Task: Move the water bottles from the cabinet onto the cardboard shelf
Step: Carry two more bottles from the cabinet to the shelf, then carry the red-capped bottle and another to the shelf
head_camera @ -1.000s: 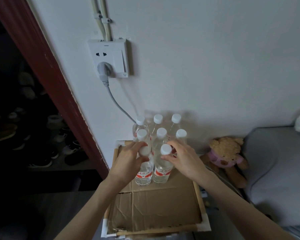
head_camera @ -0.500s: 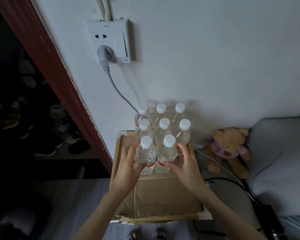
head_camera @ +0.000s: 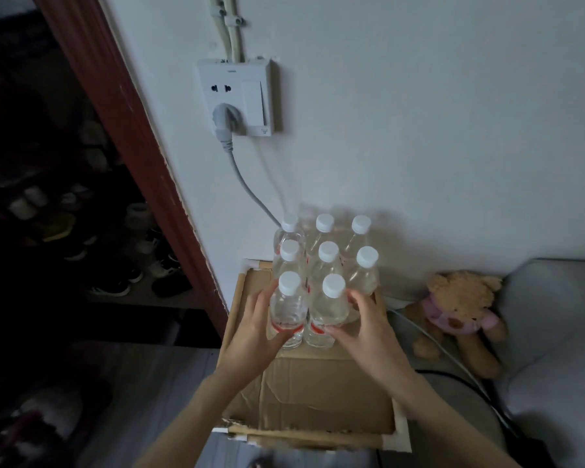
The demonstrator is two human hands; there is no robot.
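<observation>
- The left hand [head_camera: 250, 332] curled around the front-left water bottle [head_camera: 287, 312], fingers wrapped on its body at about the label; the right hand [head_camera: 365, 329] did the same on the front-right water bottle [head_camera: 330, 312].
- Both bottles stood upright on the cardboard shelf [head_camera: 321, 393], long axes vertical, white caps pointing up toward the camera.
- They sat touching each other, side by side, just in front of six more bottles [head_camera: 326, 251] packed in two rows against the wall [head_camera: 419, 113] at 12 o'clock.
- From each grip the bottle lay inward: at 3 o'clock of the left palm, at 9 o'clock of the right. Each hand was nearer its own bottle, so neither needed to cross.
- The bases appeared to rest on the cardboard, though the dim light made that contact hard to confirm.
- Likely step: letting go and drawing both hands back toward 6 o'clock, straight along the shelf, so the neighbours were not nudged.
- A teddy bear [head_camera: 460, 309] lay at 3 o'clock, well apart.
</observation>
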